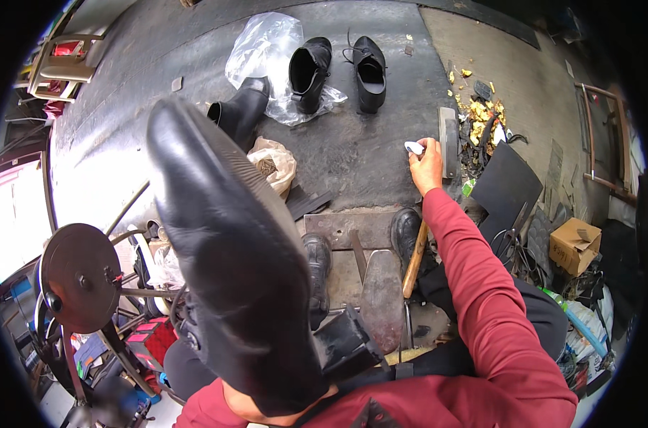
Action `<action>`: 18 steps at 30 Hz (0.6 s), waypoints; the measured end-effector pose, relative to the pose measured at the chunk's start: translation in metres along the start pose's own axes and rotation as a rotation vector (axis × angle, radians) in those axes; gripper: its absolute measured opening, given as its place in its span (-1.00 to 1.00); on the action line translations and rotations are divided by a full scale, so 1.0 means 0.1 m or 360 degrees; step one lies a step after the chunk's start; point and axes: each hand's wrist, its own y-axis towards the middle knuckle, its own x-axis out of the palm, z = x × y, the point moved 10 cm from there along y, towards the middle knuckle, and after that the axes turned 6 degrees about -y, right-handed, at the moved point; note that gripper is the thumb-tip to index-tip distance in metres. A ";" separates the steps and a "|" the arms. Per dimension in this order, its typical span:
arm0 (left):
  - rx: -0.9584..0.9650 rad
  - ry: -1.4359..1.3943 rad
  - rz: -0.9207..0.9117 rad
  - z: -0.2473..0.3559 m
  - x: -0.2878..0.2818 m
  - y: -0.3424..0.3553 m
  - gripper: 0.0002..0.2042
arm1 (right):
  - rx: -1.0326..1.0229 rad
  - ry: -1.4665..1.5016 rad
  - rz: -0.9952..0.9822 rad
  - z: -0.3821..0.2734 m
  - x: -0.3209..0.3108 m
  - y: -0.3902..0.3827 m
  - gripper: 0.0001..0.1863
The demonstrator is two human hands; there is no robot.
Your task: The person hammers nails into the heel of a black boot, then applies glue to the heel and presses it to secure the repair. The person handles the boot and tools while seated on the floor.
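Note:
A black leather boot [224,235] fills the left of the view, held up close with its ribbed sole turned to the right. My left hand [242,405] is at its lower end; only some skin shows and the fingers are hidden behind or inside the boot. With my right arm stretched forward, my right hand [428,170] pinches a small white thing [414,148] with a rounded end, too small to name. Right beside that hand lies a long grey block [449,143] on the black mat [338,160].
Beyond lie a black boot [242,110], two black shoes [310,75] [370,75] and a clear plastic bag [263,43]. Between my feet are a metal shoe anvil [382,299] and a wooden handle [414,260]. A round metal wheel [80,278] stands left; a cardboard box [573,246], right.

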 end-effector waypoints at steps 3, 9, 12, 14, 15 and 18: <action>0.0705 0.0265 -0.0074 0.25 0.11 0.01 -0.75 | 0.0115 0.0016 -0.0081 0.00 -0.14 -0.08 -0.42; 0.1842 0.0323 0.0566 0.41 0.03 -0.16 -0.83 | -0.0053 0.0149 -0.0199 -0.77 -0.99 -0.19 -0.52; 0.1519 0.0053 0.0356 0.64 -0.12 0.05 -0.76 | 0.0058 0.0604 -0.0698 -1.32 -1.38 -0.51 -0.62; 0.0242 -0.0144 0.0969 0.20 -0.69 0.25 -0.68 | -0.0022 0.0925 -0.0963 -1.77 -1.76 -1.01 -0.57; -0.0183 -0.0308 0.1171 0.00 -0.81 0.20 -0.62 | 0.0023 0.1091 -0.0997 -1.91 -1.95 -1.32 -0.51; -0.0172 -0.0847 0.1350 0.06 -0.87 0.30 -0.52 | 0.0472 0.1637 -0.1144 -2.04 -2.31 -2.32 -0.38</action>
